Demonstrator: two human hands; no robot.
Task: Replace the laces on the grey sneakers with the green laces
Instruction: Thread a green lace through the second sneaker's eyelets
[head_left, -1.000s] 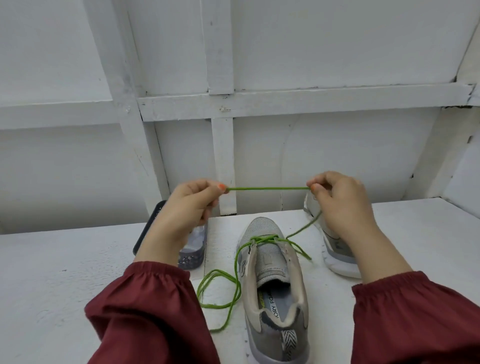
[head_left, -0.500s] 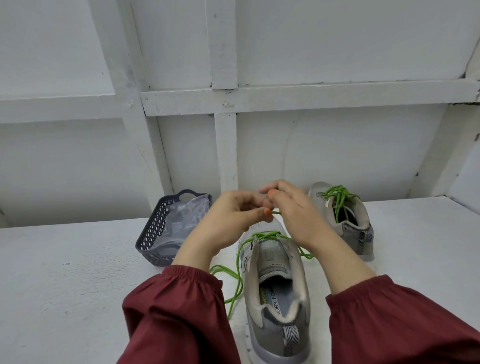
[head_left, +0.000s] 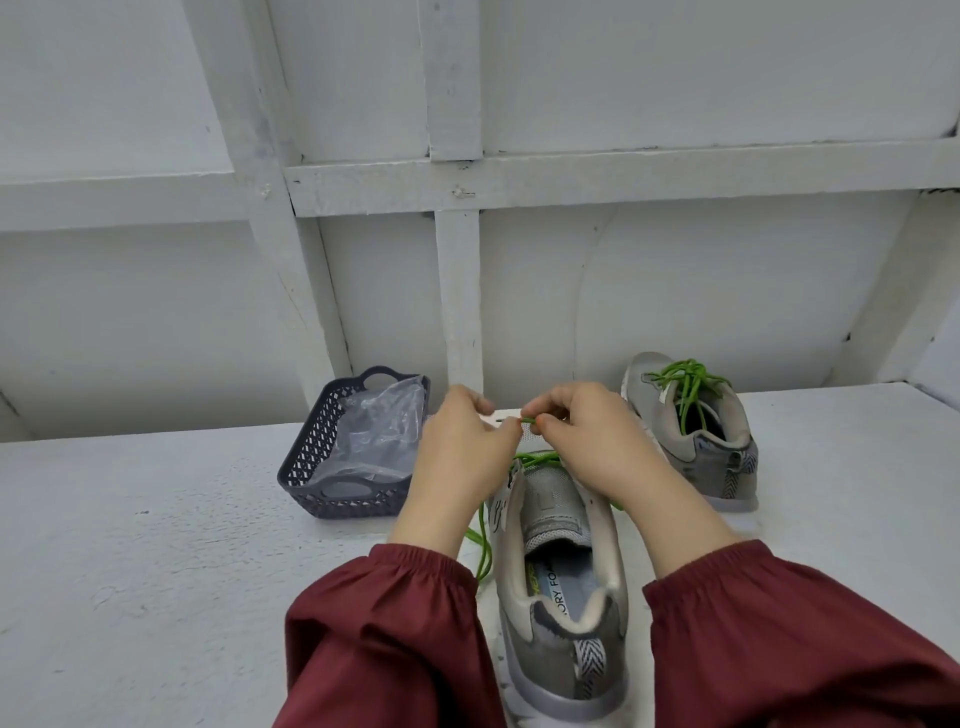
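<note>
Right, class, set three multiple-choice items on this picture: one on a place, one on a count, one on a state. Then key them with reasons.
1. Where is the dark grey lattice plastic basket? A. left of the near grey mesh sneaker B. on a shelf C. on the floor
2. How many sneakers stand on the white painted table? A. one B. two C. three
3. What holds the thin green lace? A. nothing B. one hand C. both hands
Key: 1A, it stands at that sneaker's left; 2B, the near one plus the far grey mesh sneaker; 3C, the left hand and right hand pinch it.
</note>
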